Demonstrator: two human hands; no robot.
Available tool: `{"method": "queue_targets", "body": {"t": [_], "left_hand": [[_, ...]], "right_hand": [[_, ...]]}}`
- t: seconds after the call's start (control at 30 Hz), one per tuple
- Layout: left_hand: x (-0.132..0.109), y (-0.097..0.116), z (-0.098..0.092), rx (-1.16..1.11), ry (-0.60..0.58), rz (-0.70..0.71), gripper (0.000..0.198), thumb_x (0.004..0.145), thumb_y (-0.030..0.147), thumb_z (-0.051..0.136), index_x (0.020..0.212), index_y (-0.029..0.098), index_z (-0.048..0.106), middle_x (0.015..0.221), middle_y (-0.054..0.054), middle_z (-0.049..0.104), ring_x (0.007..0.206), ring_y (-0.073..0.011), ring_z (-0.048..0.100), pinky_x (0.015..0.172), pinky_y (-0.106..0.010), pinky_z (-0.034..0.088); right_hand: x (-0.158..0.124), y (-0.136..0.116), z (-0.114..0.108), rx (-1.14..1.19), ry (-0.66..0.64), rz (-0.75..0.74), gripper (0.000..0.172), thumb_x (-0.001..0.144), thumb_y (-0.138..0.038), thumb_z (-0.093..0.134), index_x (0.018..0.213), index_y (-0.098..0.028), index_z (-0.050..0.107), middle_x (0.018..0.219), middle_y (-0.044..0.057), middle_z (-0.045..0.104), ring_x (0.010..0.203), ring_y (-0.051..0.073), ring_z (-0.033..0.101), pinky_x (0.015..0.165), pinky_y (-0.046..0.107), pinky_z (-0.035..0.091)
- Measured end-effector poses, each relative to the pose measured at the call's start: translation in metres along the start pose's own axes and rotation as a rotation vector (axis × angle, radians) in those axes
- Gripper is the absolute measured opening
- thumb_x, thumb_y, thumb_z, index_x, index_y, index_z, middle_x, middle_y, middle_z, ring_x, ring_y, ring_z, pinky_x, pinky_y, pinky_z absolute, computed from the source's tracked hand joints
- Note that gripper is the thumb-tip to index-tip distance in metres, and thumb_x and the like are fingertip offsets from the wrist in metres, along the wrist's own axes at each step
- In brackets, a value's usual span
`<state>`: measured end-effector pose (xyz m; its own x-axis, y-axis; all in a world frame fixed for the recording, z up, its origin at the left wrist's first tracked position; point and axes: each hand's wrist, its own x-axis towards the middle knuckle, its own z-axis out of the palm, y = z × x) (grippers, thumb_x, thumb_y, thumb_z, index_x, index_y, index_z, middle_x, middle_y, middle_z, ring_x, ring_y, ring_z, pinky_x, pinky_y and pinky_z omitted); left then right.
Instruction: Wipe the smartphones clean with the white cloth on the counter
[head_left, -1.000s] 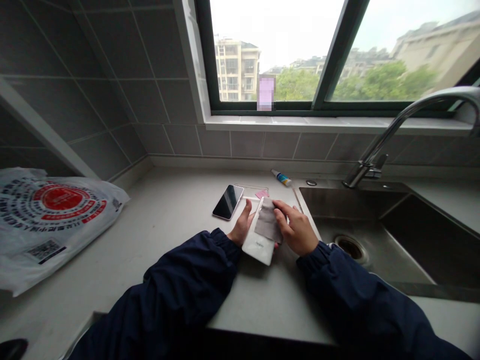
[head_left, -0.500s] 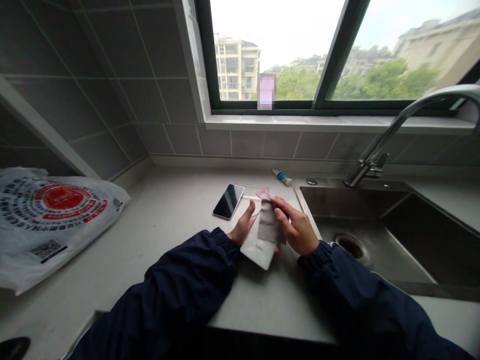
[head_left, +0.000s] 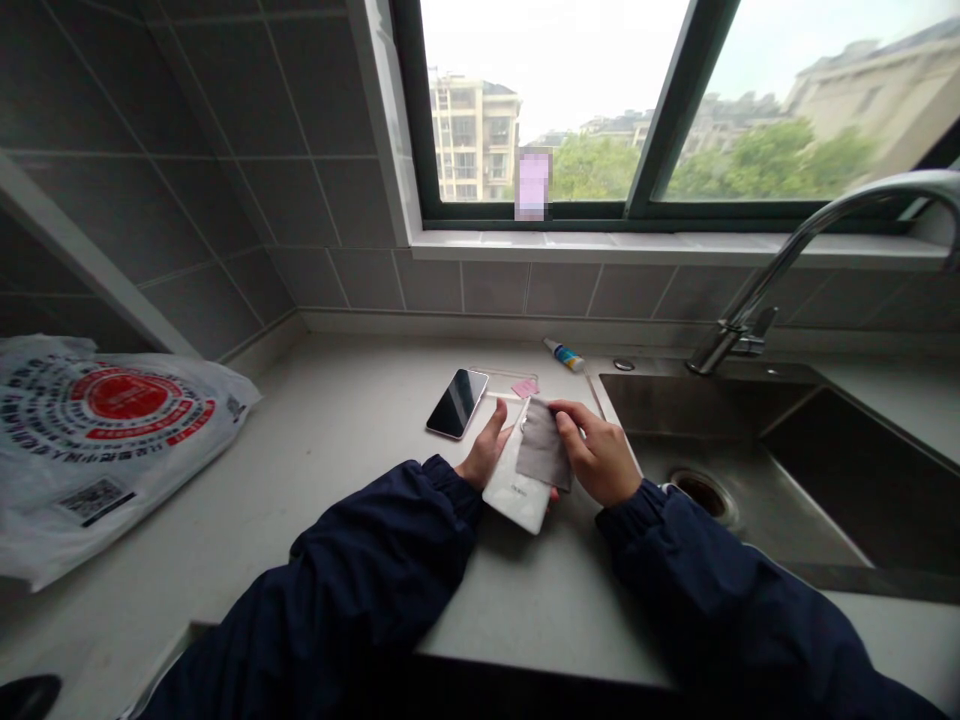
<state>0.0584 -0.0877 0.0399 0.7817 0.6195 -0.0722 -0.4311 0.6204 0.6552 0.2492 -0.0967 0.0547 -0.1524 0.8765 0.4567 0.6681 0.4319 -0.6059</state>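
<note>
My left hand (head_left: 486, 452) grips a white smartphone (head_left: 517, 500) from its left side, back facing up, with fingertips showing at its right edge. Over the phone's upper part lies a grey cloth (head_left: 541, 450). My right hand (head_left: 600, 455) pinches that cloth along its right edge, pressing it against the phone. Another smartphone (head_left: 457, 403) with a dark screen lies on the counter, just beyond my left hand. Behind my hands are a clear phone case (head_left: 504, 374) and a small pink piece (head_left: 525, 387).
A small blue-and-white tube (head_left: 564, 355) lies near the back wall. At right are a steel sink (head_left: 750, 480) and a curved chrome faucet (head_left: 780, 260). A white plastic bag (head_left: 172, 460) covers the left of the counter (head_left: 330, 400). The window (head_left: 555, 90) is above.
My right hand has shifted slightly down and right with the cloth, uncovering more of the phone's top and the pink piece. The phone has tilted slightly in my left hand.
</note>
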Motion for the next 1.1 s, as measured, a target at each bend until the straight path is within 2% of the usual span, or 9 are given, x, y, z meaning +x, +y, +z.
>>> {"method": "queue_targets", "body": {"t": [0.07, 0.17, 0.27, 0.4, 0.53, 0.63, 0.87, 0.97, 1.1], "left_hand": [[0.001, 0.002, 0.005, -0.046, 0.067, 0.015, 0.093, 0.096, 0.075, 0.011, 0.152, 0.010, 0.046, 0.110, -0.023, 0.074, 0.086, -0.0363, 0.075, 0.083, -0.053, 0.057], [0.004, 0.006, 0.011, -0.127, 0.210, 0.060, 0.089, 0.099, 0.070, 0.009, 0.148, 0.008, 0.050, 0.113, -0.022, 0.074, 0.105, -0.0363, 0.072, 0.096, -0.053, 0.053], [0.008, 0.006, 0.010, -0.200, 0.269, 0.192, 0.092, 0.099, 0.070, 0.010, 0.145, 0.002, 0.052, 0.116, -0.025, 0.072, 0.113, -0.0355, 0.070, 0.102, -0.051, 0.051], [0.012, 0.003, 0.002, -0.208, 0.265, 0.293, 0.093, 0.099, 0.073, 0.016, 0.143, 0.000, 0.054, 0.118, -0.026, 0.071, 0.114, -0.0342, 0.069, 0.105, -0.047, 0.049], [0.013, 0.001, 0.001, -0.192, 0.299, 0.293, 0.097, 0.097, 0.076, 0.018, 0.145, -0.002, 0.051, 0.116, -0.027, 0.071, 0.111, -0.0359, 0.070, 0.105, -0.049, 0.048], [0.013, 0.001, 0.004, -0.211, 0.274, 0.296, 0.098, 0.096, 0.077, 0.019, 0.144, -0.002, 0.051, 0.111, -0.026, 0.073, 0.107, -0.0353, 0.071, 0.106, -0.048, 0.047], [0.009, 0.004, 0.004, -0.161, 0.263, 0.273, 0.100, 0.095, 0.078, 0.013, 0.141, 0.001, 0.056, 0.097, -0.021, 0.075, 0.091, -0.0307, 0.073, 0.101, -0.043, 0.050], [0.010, 0.004, 0.002, -0.158, 0.250, 0.268, 0.099, 0.095, 0.078, 0.013, 0.142, 0.003, 0.056, 0.103, -0.021, 0.075, 0.100, -0.0317, 0.073, 0.104, -0.043, 0.048], [0.011, 0.002, 0.000, -0.183, 0.281, 0.251, 0.092, 0.098, 0.074, 0.020, 0.144, 0.003, 0.054, 0.112, -0.024, 0.074, 0.111, -0.0341, 0.070, 0.105, -0.047, 0.049]], "right_hand": [[-0.001, 0.002, 0.004, 0.004, -0.009, -0.028, 0.041, 0.104, -0.036, 0.041, 0.127, -0.019, 0.070, 0.127, 0.011, 0.075, 0.117, 0.029, 0.072, 0.104, 0.044, 0.056], [-0.003, 0.004, 0.011, 0.009, -0.080, -0.111, 0.044, 0.103, -0.033, 0.042, 0.133, -0.017, 0.069, 0.146, 0.012, 0.063, 0.143, 0.030, 0.052, 0.120, 0.051, 0.043], [-0.006, 0.002, 0.015, 0.009, -0.197, -0.190, 0.046, 0.102, -0.031, 0.045, 0.141, -0.016, 0.064, 0.152, 0.013, 0.056, 0.150, 0.031, 0.041, 0.123, 0.057, 0.037], [-0.009, -0.003, 0.014, 0.036, -0.252, -0.265, 0.045, 0.102, -0.030, 0.047, 0.143, -0.021, 0.063, 0.152, 0.011, 0.056, 0.151, 0.034, 0.038, 0.121, 0.063, 0.035], [-0.011, -0.009, 0.008, 0.072, -0.279, -0.372, 0.041, 0.100, -0.024, 0.051, 0.138, -0.023, 0.066, 0.148, 0.010, 0.060, 0.149, 0.034, 0.040, 0.120, 0.066, 0.034], [-0.012, -0.014, 0.004, 0.126, -0.290, -0.440, 0.037, 0.098, -0.021, 0.055, 0.130, -0.024, 0.071, 0.141, 0.010, 0.066, 0.145, 0.034, 0.047, 0.120, 0.065, 0.035], [-0.017, -0.027, -0.004, 0.249, -0.352, -0.541, 0.029, 0.096, -0.019, 0.058, 0.117, -0.024, 0.077, 0.127, 0.007, 0.075, 0.132, 0.028, 0.063, 0.118, 0.051, 0.045], [-0.016, -0.027, -0.003, 0.236, -0.335, -0.539, 0.029, 0.097, -0.020, 0.057, 0.117, -0.024, 0.077, 0.128, 0.007, 0.075, 0.130, 0.026, 0.065, 0.117, 0.047, 0.048], [-0.014, -0.025, 0.001, 0.149, -0.236, -0.464, 0.032, 0.100, -0.022, 0.053, 0.122, -0.024, 0.076, 0.130, 0.007, 0.074, 0.130, 0.026, 0.065, 0.114, 0.048, 0.052]]}}
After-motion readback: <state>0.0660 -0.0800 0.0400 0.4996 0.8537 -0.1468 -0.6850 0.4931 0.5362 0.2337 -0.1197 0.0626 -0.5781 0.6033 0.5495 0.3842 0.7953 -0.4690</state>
